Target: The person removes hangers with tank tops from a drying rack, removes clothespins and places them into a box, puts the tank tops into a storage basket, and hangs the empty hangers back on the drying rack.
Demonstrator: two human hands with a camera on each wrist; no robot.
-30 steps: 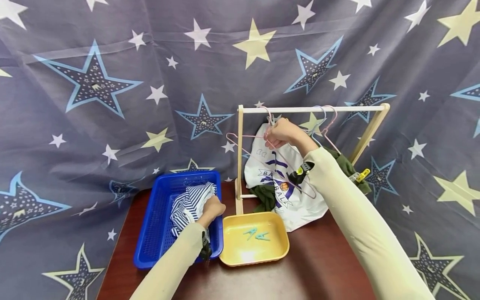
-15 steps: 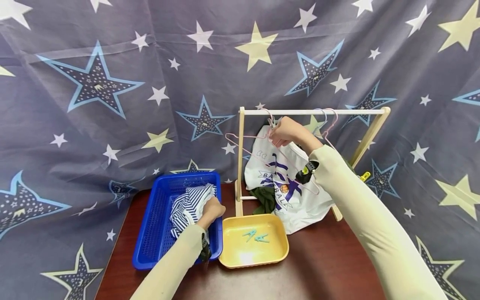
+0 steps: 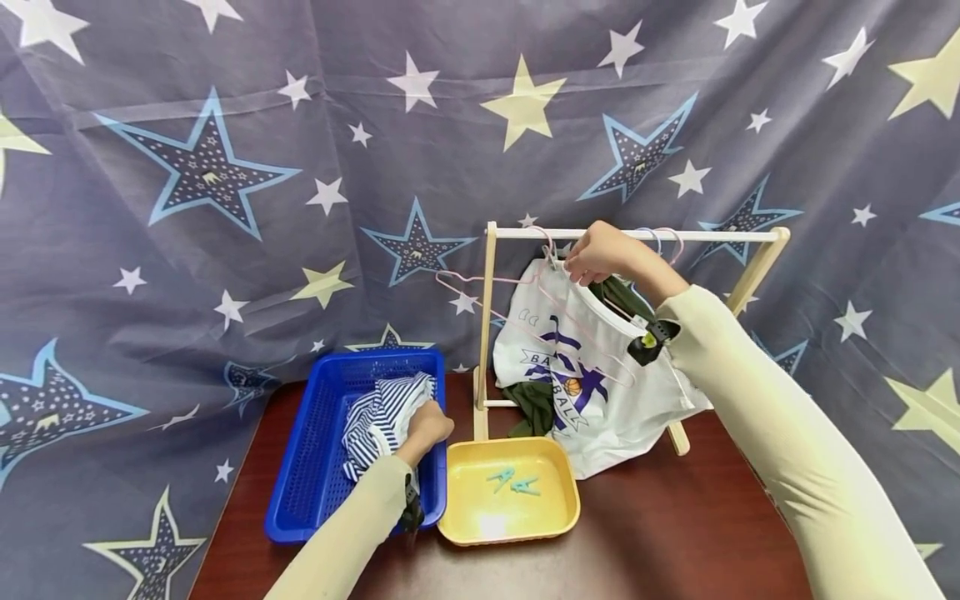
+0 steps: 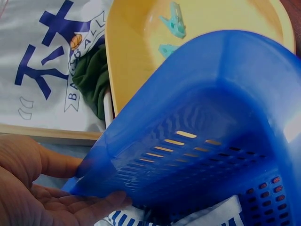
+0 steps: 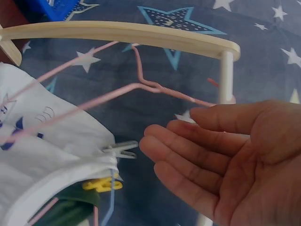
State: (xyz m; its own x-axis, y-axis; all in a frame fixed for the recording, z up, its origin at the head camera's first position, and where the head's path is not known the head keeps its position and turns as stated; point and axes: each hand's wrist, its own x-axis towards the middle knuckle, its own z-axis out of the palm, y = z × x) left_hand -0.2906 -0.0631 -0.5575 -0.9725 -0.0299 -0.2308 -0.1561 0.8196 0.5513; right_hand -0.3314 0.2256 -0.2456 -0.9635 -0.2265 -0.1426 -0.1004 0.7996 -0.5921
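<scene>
White garment [image 3: 630,417] with purple lettering and a basketball print: on the rack [image 3: 486,325] near the desk's [image 3: 645,533] back edge, right of the middle. Lower part drapes behind the yellow tray; cannot tell whether it touches the desk. Pale clip [image 5: 114,150] on its waistband; a yellow clip [image 5: 101,184] just below that.

My right hand [image 3: 603,252]: up near the rack's top bar, beside the pale clip and apart from it. Grip loose, fingers slightly bent and spread from the thumb, holding nothing.

My left hand [image 3: 429,423]: at the right rim of the blue basket [image 3: 300,462], rim between thumb and fingers. Grip parted about that far; cannot tell whether it clamps the rim.

Basket sits by the desk's back left corner, a blue-and-white striped garment [image 3: 375,421] inside. Yellow tray [image 3: 480,500] just right of it, two teal pegs [image 3: 525,485] in it. Pink hanger [image 5: 151,88] in front of the white garment; dark green cloth [image 3: 536,408] beside its lower left. Starry backdrop [image 3: 240,317] behind everything.
</scene>
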